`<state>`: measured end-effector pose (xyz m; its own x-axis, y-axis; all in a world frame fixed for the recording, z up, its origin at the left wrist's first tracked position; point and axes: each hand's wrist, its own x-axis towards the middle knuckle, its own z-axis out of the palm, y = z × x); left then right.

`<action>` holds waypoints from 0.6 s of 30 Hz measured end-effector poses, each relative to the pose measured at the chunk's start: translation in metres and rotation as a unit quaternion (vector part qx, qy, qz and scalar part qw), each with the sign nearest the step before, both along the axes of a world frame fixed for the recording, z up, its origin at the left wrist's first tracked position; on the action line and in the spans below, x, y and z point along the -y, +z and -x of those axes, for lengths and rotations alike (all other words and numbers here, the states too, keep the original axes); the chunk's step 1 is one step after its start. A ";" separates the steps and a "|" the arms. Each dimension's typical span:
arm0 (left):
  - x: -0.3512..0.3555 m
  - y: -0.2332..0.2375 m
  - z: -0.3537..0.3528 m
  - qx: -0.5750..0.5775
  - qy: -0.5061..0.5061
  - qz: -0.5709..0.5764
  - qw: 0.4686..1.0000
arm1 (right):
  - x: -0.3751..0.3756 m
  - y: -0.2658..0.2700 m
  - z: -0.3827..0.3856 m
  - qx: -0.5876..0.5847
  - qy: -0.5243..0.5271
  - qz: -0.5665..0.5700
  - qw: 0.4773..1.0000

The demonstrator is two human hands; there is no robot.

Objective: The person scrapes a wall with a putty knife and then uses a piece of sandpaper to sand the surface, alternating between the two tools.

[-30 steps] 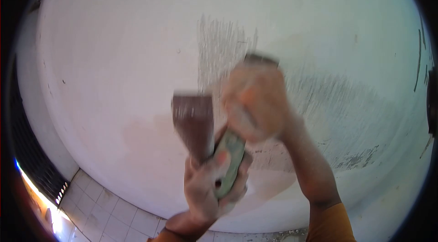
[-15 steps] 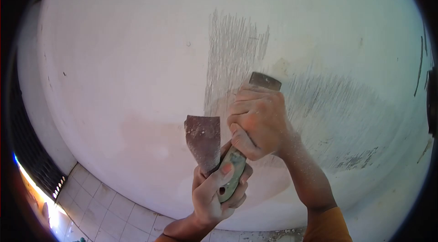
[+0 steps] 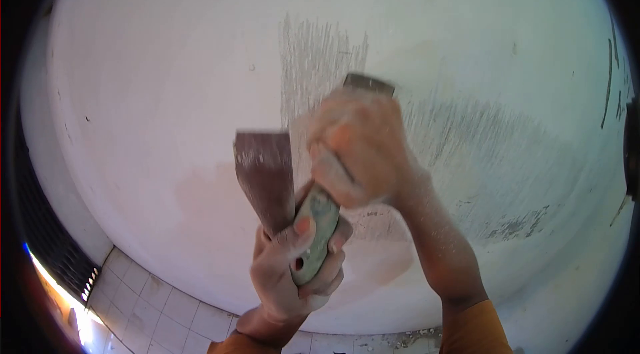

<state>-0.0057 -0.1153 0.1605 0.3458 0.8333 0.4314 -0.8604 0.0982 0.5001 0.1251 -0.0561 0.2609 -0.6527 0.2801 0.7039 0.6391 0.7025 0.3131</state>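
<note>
Both of my hands are on a paint scraper with a worn green handle (image 3: 316, 234). My right hand (image 3: 360, 147), blurred, wraps round its upper part, and a short dark blade end (image 3: 369, 83) shows above the knuckles, close to the wall. Lower down, my left hand (image 3: 293, 274) is closed round the handle's lower end. A second scraper with a wide, dusty dark blade (image 3: 265, 171) also sits in my left hand, blade upward; its handle is hidden by the fingers. Grey scratched streaks (image 3: 313, 54) mark the white wall (image 3: 167, 87) around the blades.
More scratches (image 3: 493, 141) and a dark rough patch (image 3: 523, 222) lie on the wall to the right. Pale floor tiles (image 3: 150, 307) run along the wall's foot, with crumbs of debris (image 3: 400, 339) there. A dark slatted gate (image 3: 50, 221) stands at the left.
Both hands and the two scrapers have moved up and left across the wall, still held together. The view has shifted slightly, and my right hand is more blurred.
</note>
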 end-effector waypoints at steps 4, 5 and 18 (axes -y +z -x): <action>0.001 -0.022 -0.003 0.009 -0.005 0.001 1.000 | -0.009 -0.019 0.000 -0.009 0.059 -0.054 0.997; 0.002 -0.011 -0.003 0.021 -0.004 -0.002 1.000 | -0.008 -0.004 -0.001 0.009 0.022 -0.052 0.998; 0.003 0.020 -0.001 -0.036 0.012 0.015 0.999 | -0.011 0.012 -0.004 -0.036 0.058 -0.065 0.996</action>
